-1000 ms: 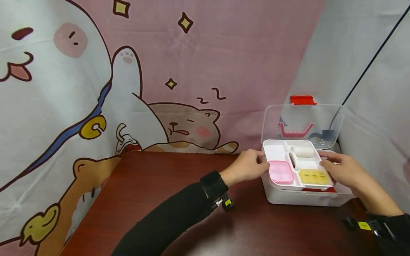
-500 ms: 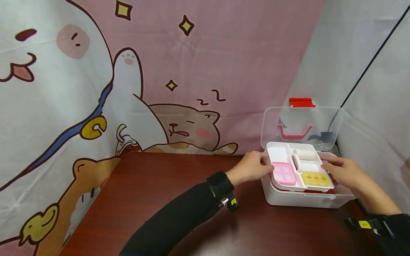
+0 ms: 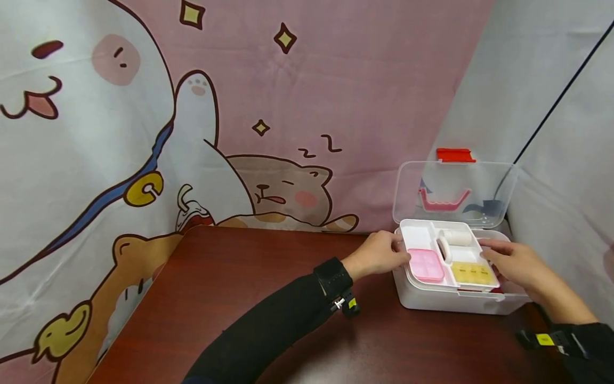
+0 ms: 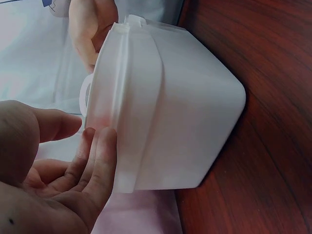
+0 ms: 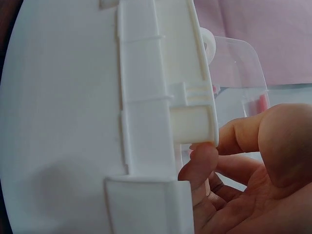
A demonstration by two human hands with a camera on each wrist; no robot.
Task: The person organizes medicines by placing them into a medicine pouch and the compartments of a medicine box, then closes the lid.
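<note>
A white compartment tray sits at the top of a white storage box, at the right of the head view. In it are a pink square case, a yellow lidded pill case, a white roll and a white ring-shaped roll. My left hand holds the tray's left edge, thumb above and fingers along its outer side. My right hand pinches the right edge; in the right wrist view its thumb and forefinger meet at the tray's rim. The box's contents beneath are mostly hidden.
The box's clear lid stands raised behind, with a red latch and a pink handle. A dark wooden table extends left. Printed cloth hangs behind, and pale cloth hangs close on the right.
The tray has shifted slightly right and lowered into the box, covering most of the red seen at its front edge. Both hands have moved with it, keeping their hold.
</note>
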